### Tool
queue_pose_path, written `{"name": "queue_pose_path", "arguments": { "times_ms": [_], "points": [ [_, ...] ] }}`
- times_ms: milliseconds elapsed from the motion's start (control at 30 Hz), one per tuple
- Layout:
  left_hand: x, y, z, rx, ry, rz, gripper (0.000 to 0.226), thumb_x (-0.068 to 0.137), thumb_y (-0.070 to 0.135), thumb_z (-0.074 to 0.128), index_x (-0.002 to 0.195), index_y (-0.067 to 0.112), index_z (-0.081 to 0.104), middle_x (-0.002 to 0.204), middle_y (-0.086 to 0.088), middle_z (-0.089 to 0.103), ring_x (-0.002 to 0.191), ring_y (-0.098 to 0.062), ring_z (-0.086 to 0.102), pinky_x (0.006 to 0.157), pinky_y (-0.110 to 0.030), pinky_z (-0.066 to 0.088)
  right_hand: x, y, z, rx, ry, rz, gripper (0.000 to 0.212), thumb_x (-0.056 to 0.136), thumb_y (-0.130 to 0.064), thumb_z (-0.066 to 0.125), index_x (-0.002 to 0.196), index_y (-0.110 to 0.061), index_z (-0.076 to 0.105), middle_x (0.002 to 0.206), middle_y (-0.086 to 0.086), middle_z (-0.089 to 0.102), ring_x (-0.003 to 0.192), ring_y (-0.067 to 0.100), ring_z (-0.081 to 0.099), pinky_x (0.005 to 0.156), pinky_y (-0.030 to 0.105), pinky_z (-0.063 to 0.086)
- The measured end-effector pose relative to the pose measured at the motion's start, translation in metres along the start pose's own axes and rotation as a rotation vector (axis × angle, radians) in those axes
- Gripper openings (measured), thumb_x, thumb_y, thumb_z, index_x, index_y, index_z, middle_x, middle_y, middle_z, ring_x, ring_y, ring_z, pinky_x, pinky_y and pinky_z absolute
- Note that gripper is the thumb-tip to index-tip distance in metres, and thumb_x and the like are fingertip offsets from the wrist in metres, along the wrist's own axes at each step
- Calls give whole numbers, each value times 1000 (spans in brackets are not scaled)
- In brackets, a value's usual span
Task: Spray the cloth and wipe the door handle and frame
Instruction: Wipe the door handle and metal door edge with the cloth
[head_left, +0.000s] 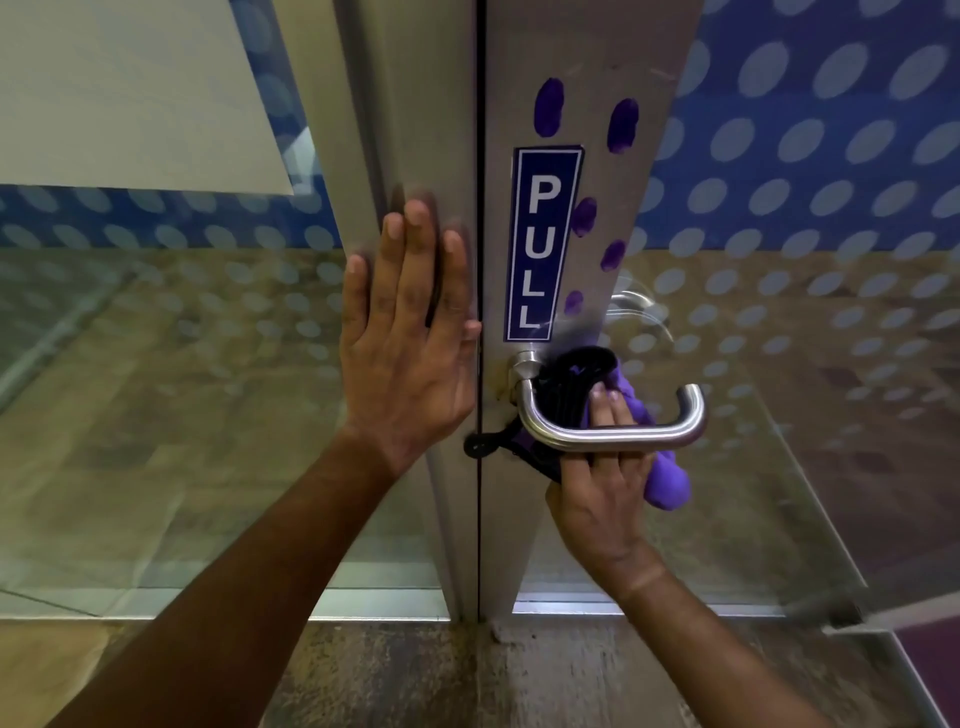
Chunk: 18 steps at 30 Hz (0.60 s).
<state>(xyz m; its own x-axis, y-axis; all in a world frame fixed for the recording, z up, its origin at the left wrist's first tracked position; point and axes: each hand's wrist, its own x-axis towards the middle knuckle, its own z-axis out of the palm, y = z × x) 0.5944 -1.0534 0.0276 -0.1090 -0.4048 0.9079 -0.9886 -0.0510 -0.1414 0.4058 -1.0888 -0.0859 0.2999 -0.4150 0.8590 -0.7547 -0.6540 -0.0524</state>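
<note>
1. Glass panels dotted with pale ovals are seen on both sides, with a speckled floor (467, 675) below and a metal door frame (597, 104) running down the middle.
2. At the left, the left hand (410, 338) is laid flat on the frame post (363, 130), fingers straight and nothing held; the door appears to be steadied by it.
3. Next comes a blue PULL sticker (540, 244), ringed by purple smudges (622, 126) on the metal.
4. Below it, the steel door handle (613, 431) is being worked: smooth, rigid, likely slippery when damp.
5. A purple cloth (667, 480) is bunched behind the handle bar and pressed against the frame by the right hand (602, 499), whose grip is closed on the cloth. Soft and light, it is best held in a wad so it can be wrapped round the bar.
6. No spray bottle is seen.
</note>
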Motion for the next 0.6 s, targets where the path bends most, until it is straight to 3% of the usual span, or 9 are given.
{"name": "queue_pose_path", "arguments": {
  "times_ms": [67,133,233,400,600],
  "points": [
    [1,0,-1,-1,-4,-5,68,105,33,24,153,17,-21,159,1,-35,150,-15,-24,123,-37,-12,7,2,3,-5,20,2,41,84,5,41,114,5,69,140,20,39,134,35,32,115,44,19],
    [-1,0,0,-1,1,-6,69,104,33,25,153,17,-20,159,1,-35,150,-15,-24,123,-37,-12,10,6,2,-11,41,-35,39,89,3,40,117,5,67,140,18,40,136,33,30,114,43,22],
    [1,1,-2,8,-16,-16,69,104,32,25,153,17,-22,158,2,-37,149,-15,-25,123,-38,-12,7,22,0,-27,19,-166,41,96,-1,35,135,-1,49,142,15,41,133,33,38,102,47,34],
    [1,2,-6,1,-46,-17,72,103,33,25,151,18,-27,156,2,-41,148,-14,-29,123,-37,-13,2,33,-10,-44,-9,-233,50,103,-7,25,152,-10,25,145,10,40,137,29,36,106,49,32],
    [-2,4,-3,-19,-38,-26,74,102,33,26,151,17,-26,156,1,-41,148,-15,-28,123,-38,-12,22,6,-2,2,44,-42,51,88,-2,48,138,0,39,146,15,33,135,35,35,100,48,33]
  ]
}}
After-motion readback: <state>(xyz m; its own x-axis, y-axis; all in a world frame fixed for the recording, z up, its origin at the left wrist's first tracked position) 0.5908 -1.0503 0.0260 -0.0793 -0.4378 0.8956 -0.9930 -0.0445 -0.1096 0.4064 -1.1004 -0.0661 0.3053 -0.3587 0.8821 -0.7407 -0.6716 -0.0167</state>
